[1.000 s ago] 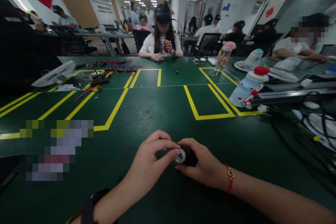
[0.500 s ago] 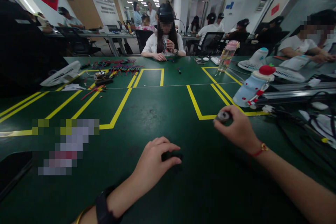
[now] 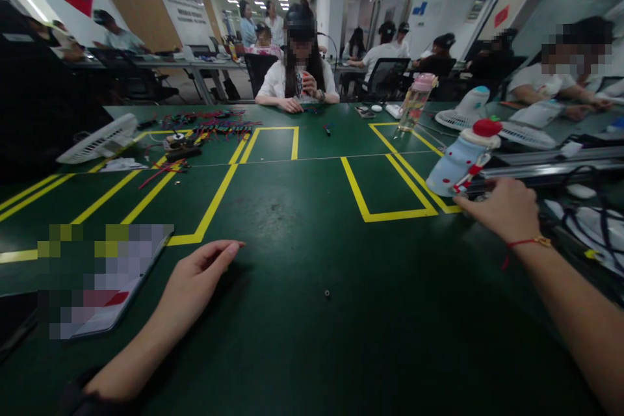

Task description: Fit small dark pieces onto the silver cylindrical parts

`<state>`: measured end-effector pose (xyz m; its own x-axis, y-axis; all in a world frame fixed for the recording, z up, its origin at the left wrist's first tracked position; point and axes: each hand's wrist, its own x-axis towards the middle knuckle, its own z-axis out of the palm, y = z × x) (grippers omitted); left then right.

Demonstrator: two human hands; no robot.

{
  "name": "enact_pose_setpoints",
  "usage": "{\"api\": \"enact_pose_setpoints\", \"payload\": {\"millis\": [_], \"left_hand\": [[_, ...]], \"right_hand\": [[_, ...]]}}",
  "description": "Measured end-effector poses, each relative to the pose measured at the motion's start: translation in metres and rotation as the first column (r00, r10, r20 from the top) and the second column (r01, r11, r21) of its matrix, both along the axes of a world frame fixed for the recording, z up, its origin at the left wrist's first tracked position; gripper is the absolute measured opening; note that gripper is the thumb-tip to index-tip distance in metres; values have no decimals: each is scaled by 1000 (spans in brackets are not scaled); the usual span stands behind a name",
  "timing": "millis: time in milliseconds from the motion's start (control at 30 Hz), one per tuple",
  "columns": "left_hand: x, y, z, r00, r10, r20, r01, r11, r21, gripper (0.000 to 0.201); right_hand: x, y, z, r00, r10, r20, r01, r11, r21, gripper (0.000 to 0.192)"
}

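Observation:
My left hand (image 3: 197,279) hovers over the green table (image 3: 287,351), just right of a partly blurred flat pale item (image 3: 129,299). Its thumb lies along the index finger, and nothing shows between them. On the bare table between my hands sits a small dark nut-like ring (image 3: 327,293), touched by neither hand. My right hand (image 3: 509,211) reaches to the foot of a light-blue bottle (image 3: 451,166) with a red strawberry-like top. Its thumb is stretched toward the bottle's base and its fingers curl in. A greyish bit shows behind the thumb; the fingertips are hidden.
Black cables (image 3: 587,201) and metal rails (image 3: 531,166) crowd the right side. A clear bottle with a pink lid (image 3: 414,104) and white fans (image 3: 463,110) stand further back. Bundled red and blue wires (image 3: 214,123) lie at the far left. A co-worker (image 3: 297,71) sits opposite.
My left hand has moved left and its finger gap has closed, leaving the small ring in plain sight. My right hand, which held a round metal part, has moved right to the bottle's base.

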<state>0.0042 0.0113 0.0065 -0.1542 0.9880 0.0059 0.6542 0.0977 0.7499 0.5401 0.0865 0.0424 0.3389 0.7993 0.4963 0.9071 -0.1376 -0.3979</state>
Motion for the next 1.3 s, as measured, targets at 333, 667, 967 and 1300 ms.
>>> {"api": "enact_pose_setpoints", "payload": {"millis": [333,667,967,1300], "left_hand": [[4,-1,4,1000,-2,11,2,1000,-20,41],[7,-3,2,1000,-2,17,3,999,-33,41],[5,-1,0,999,-27,19,27,999,-26,38],[5,-2,-1,999,-32,21,32,999,-22,37]], "right_hand": [[-210,-89,-28,380,906,-187,-902,318,-293,34],[-56,-13,24,973,-20,230,50,991,-123,46],[36,-7,16,920,-289,266,380,824,-419,45],[47,-8,15,918,-322,232,392,825,-406,50]]}}
